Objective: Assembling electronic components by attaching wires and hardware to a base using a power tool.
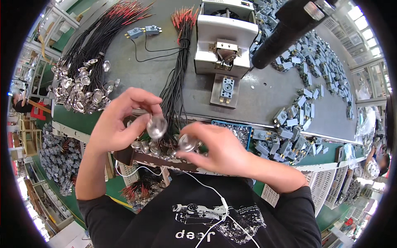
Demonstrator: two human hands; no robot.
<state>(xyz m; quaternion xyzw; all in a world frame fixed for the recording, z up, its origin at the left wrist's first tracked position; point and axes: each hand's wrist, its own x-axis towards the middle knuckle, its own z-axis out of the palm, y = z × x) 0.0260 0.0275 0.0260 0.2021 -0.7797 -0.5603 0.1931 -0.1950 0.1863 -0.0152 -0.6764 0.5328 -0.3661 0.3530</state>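
My left hand (126, 122) pinches a shiny round metal cap (157, 127), slightly smeared by motion, between thumb and fingers. Beside it, my right hand (219, 149) closes thumb and fingers round another round metal cap (188, 142). Both hands are over the near end of a bundle of black wires (175, 78), where several more caps lie at the table's front edge. The bundle's far ends carry red tips (183, 18). From it, two wires run to a pair of small grey switches (144, 31) lying farther back.
A white bench press (226, 31) stands past my hands, with a grey switch (227, 87) on its metal base. Another wire bundle with caps (78, 89) lies left. Grey switches (306, 74) pile up at right, behind a black tube (277, 39). A blue-rimmed tray (250, 138) holds small metal parts.
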